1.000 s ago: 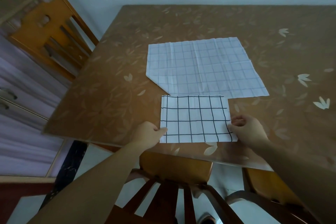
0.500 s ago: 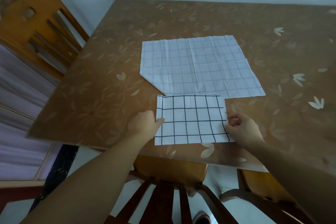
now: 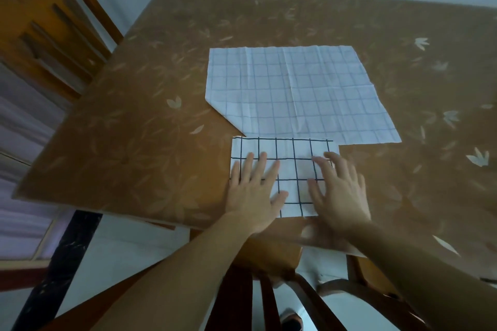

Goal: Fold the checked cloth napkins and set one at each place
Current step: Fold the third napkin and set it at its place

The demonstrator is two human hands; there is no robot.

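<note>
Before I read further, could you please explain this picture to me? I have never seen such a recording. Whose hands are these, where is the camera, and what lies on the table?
There is no machine here. These are one person's two bare hands, and the camera sits on that person's head, looking forward and down.

On the brown table lie two checked napkins. The small folded napkin, with dark lines, lies at the near edge. The larger napkin, with pale lines, lies spread out just beyond it.

The left hand and the right hand both press flat on the folded napkin, fingers straight. Nothing is gripped. The right hand looks slightly blurred.

One wooden chair stands at the left, another chair below the near edge.
</note>
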